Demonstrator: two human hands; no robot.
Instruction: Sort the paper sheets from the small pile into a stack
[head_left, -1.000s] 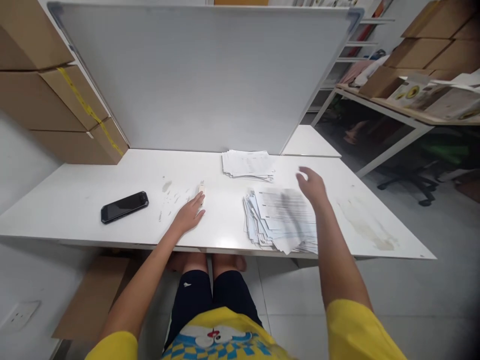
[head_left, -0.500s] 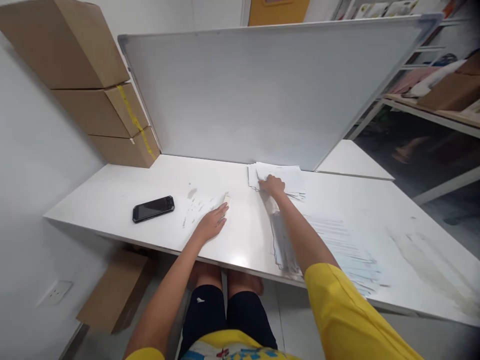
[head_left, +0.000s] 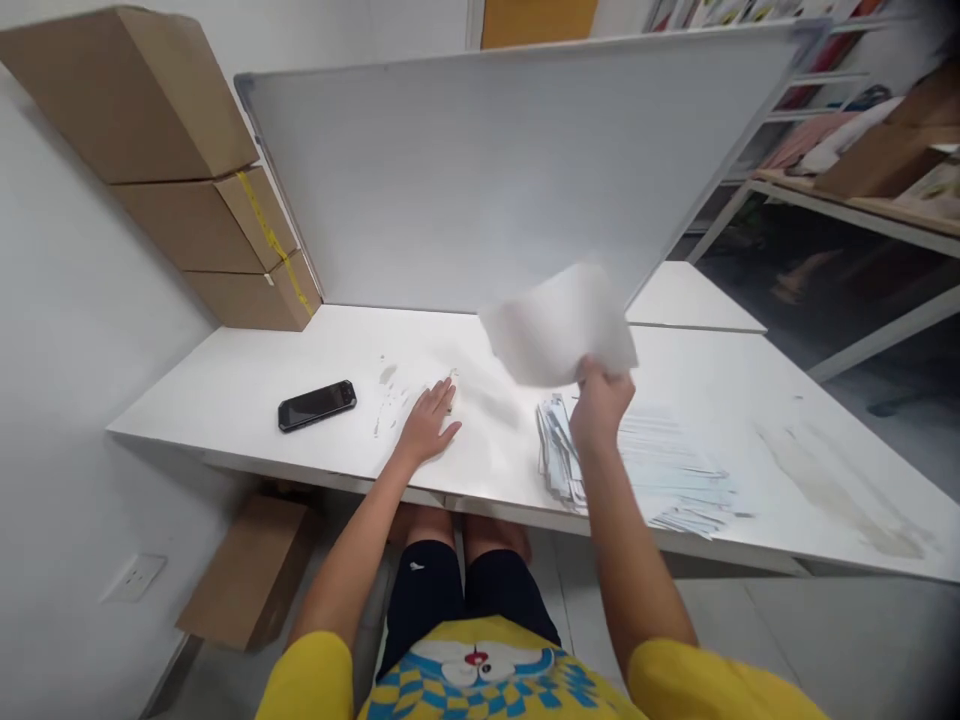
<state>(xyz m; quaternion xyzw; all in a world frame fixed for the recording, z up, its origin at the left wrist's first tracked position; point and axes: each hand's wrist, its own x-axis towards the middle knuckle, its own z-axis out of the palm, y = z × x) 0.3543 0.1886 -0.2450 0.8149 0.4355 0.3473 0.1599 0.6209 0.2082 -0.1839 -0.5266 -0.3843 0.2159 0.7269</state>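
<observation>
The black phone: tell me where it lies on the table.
In the head view the black phone lies flat on the white table, left of the left hand, in front of the stacked cardboard boxes.

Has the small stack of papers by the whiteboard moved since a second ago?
Yes. The small stack of papers is off the table, held up in the right hand, nearer than the whiteboard foot.

A white desk [head_left: 247,385] carries the things, its top smudged with grey marks near the middle and a brownish stain toward the right end. A black phone [head_left: 316,405] lies flat on the left part. A fanned stack of printed papers [head_left: 660,470] lies at the front edge. A whiteboard [head_left: 480,170] stands along the back edge.
</observation>
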